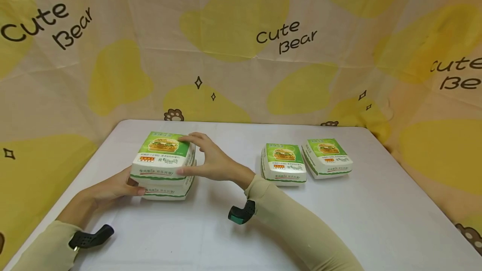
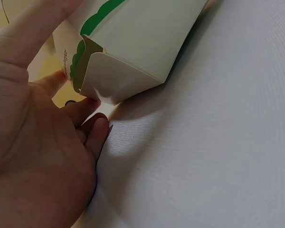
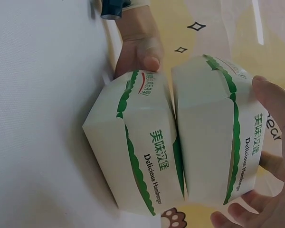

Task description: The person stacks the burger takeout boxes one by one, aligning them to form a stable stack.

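Observation:
Two white-and-green hamburger boxes are stacked at the table's left side, each with its lid down. The upper box (image 1: 162, 158) shows a burger picture on its lid; the lower box (image 1: 165, 192) is mostly covered by it in the head view. From the right, my right hand (image 1: 212, 160) grips the upper box, thumb on its front and fingers toward the back. My left hand (image 1: 111, 187) holds the lower box from the left, its thumb on the front face. In the right wrist view, a narrow wedge-shaped gap shows between the upper box (image 3: 204, 137) and the lower box (image 3: 142, 142).
Two more hamburger boxes stand side by side right of centre, the nearer one (image 1: 284, 164) and a slightly turned one (image 1: 327, 158). A white cloth (image 1: 376, 221) covers the table. Behind it hangs a yellow-patterned curtain (image 1: 226, 20).

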`<action>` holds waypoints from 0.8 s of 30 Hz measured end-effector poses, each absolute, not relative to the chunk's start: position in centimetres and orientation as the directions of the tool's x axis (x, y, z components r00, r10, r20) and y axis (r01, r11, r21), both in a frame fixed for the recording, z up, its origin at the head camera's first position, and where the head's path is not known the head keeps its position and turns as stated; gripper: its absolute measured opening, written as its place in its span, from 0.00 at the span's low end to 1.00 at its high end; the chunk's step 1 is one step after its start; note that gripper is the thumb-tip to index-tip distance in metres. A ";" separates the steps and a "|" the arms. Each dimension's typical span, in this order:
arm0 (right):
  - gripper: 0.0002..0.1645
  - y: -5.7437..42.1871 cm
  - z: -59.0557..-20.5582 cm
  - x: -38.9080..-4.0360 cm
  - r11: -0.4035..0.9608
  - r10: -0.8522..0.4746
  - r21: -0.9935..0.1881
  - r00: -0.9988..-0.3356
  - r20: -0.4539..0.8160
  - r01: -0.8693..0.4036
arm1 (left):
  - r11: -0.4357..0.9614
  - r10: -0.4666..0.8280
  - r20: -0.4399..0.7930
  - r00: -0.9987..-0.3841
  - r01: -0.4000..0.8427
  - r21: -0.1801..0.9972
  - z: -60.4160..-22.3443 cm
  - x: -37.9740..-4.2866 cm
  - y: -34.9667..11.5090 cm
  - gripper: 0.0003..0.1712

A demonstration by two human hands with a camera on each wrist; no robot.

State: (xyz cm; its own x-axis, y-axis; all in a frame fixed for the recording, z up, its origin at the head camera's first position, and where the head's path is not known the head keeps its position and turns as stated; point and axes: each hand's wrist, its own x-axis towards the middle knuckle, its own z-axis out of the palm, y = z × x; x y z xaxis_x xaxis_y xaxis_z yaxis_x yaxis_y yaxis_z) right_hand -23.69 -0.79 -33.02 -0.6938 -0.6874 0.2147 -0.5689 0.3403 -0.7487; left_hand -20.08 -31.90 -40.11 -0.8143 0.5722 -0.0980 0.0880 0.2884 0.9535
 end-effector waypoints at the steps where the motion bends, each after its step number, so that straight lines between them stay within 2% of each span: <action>1: 0.46 -0.8 -33.0 -23.7 0.342 -0.688 -0.746 -0.693 0.215 -0.571 | 0.290 0.570 -0.098 -0.816 0.088 0.953 -40.1 -20.1 -31.9 0.36; 24: 0.47 -0.7 -32.7 -23.3 0.376 -0.687 -0.751 -0.707 0.167 -0.543 | 0.300 0.562 -0.101 -0.821 0.088 0.950 -40.1 -20.0 -32.0 0.39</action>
